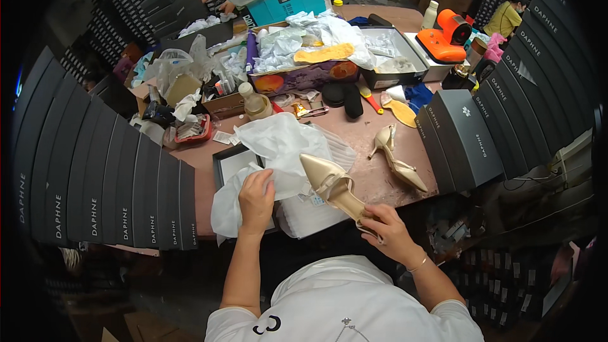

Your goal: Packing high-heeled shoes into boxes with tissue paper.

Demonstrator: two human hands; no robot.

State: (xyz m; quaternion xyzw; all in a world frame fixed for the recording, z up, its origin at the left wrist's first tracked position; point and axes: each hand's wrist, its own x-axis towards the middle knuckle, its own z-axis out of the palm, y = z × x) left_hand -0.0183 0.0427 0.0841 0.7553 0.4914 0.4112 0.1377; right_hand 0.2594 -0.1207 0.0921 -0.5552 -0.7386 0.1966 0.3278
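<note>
My right hand grips a pale gold, pointed-toe high-heeled shoe around its heel end, toe pointing away to the left. The shoe is held above a shallow dark shoebox, which is largely covered. White tissue paper spreads over the box, and my left hand has its fingers curled on the near left part of that paper. A second pale gold heeled shoe lies on its side on the table to the right. Ribbed white wrapping lies beneath the held shoe.
Stacks of dark shoeboxes flank me at left and right. Behind stand a box of crumpled paper, a bottle, black round items, a yellow insole and an orange device. Another person is at far right.
</note>
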